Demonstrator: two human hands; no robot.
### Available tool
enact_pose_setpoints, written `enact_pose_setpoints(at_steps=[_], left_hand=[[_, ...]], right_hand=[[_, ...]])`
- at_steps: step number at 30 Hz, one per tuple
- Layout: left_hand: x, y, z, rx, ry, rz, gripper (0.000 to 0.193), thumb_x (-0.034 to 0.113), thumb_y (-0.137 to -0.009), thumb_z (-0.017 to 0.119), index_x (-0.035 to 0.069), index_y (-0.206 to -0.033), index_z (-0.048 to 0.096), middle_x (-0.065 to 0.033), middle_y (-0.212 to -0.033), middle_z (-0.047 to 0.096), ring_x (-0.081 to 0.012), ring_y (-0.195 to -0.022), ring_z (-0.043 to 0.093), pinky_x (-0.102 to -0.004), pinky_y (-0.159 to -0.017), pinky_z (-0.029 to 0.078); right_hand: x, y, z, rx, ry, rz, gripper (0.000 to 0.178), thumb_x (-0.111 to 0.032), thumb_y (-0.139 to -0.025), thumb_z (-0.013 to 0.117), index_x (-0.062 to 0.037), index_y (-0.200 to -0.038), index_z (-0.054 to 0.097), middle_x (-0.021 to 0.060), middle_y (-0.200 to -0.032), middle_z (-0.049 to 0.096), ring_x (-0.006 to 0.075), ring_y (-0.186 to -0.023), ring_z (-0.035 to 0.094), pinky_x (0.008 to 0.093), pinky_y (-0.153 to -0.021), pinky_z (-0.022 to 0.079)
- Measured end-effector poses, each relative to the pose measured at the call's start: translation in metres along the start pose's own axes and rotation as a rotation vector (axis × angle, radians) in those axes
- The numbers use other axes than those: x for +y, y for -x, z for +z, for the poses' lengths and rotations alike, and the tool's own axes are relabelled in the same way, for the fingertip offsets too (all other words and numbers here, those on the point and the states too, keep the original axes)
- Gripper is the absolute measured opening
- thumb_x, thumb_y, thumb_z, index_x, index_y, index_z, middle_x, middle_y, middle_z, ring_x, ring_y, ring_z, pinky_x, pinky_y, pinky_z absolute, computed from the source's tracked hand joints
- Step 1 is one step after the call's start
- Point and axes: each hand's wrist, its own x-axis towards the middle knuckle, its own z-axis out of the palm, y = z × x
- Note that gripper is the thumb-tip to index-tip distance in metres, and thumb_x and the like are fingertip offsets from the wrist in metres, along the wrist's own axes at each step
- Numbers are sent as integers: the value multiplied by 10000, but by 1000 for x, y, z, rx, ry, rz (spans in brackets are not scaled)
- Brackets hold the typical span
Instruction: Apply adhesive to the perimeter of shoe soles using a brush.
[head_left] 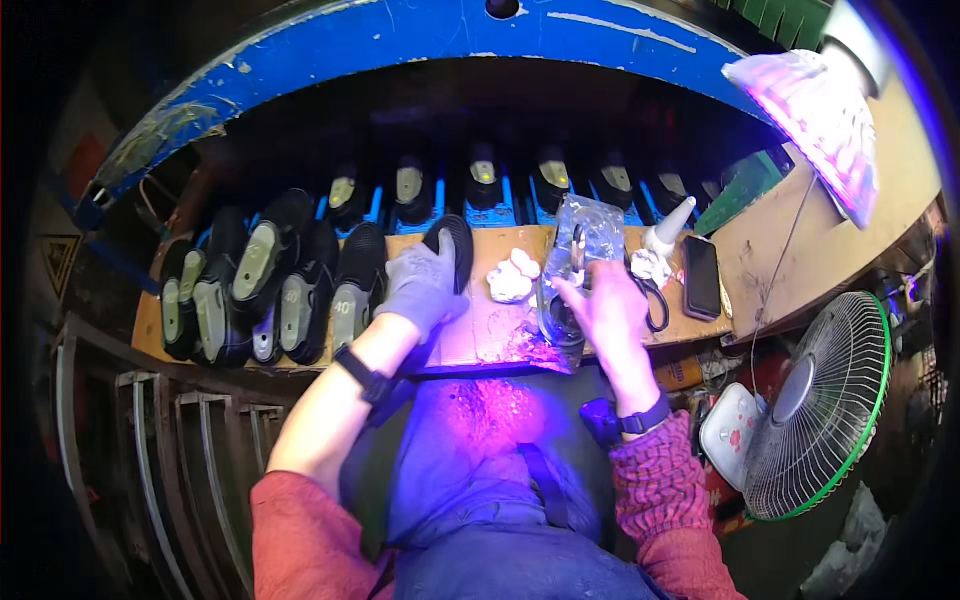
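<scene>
My left hand (425, 283), in a grey glove, is closed round a dark shoe (459, 246) at the middle of the wooden bench (480, 325). Bare, my right hand (615, 315) reaches over a shiny, clear-looking tray (602, 215), thumb and fingers apart. A slim object lies in that tray close to the fingertips; its kind is unclear. Between the hands sit crumpled white wads (511, 281). Right of the tray are a black loop handle (656, 306), a white cone-tipped bottle (668, 226) and a black phone (702, 278).
Several black shoes on pale lasts (296, 310) crowd the bench's left side. Behind them, more stand on blue holders (490, 215) beneath a curved blue frame (400, 82). A glowing lamp (815, 125) hangs at upper right, with a green-rimmed fan (820, 405) below. Metal racks (145, 450) stand at left.
</scene>
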Motion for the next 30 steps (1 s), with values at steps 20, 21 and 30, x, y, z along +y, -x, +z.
enact_pose_setpoints(at_steps=[20, 21, 30], left_hand=[[-43, 65, 25, 1010, 637, 445, 1041, 354, -668, 851, -46, -1445, 285, -221, -1233, 525, -383, -1137, 558, -433, -981, 461], [-45, 65, 37, 968, 646, 546, 940, 251, -679, 825, -21, -1421, 317, -238, -1254, 515, -426, -1136, 549, -487, -980, 454], [-57, 115, 116, 911, 621, 679, 414, 63, -849, 597, 20, -1241, 469, -277, -1223, 542, -474, -1083, 561, -565, -938, 475]], right_hand=[[26, 17, -21, -173, -623, 65, 116, -71, -870, 702, -9, -915, 615, 77, -829, 654, 147, -738, 630, 285, -676, 489], [26, 23, -18, -149, -847, 170, 85, -38, -887, 675, 1, -948, 631, 82, -889, 683, 132, -806, 650, 265, -713, 505], [18, 82, 0, 100, -903, 283, 88, -47, -944, 587, 21, -1000, 585, 145, -992, 660, 188, -879, 655, 311, -799, 529]])
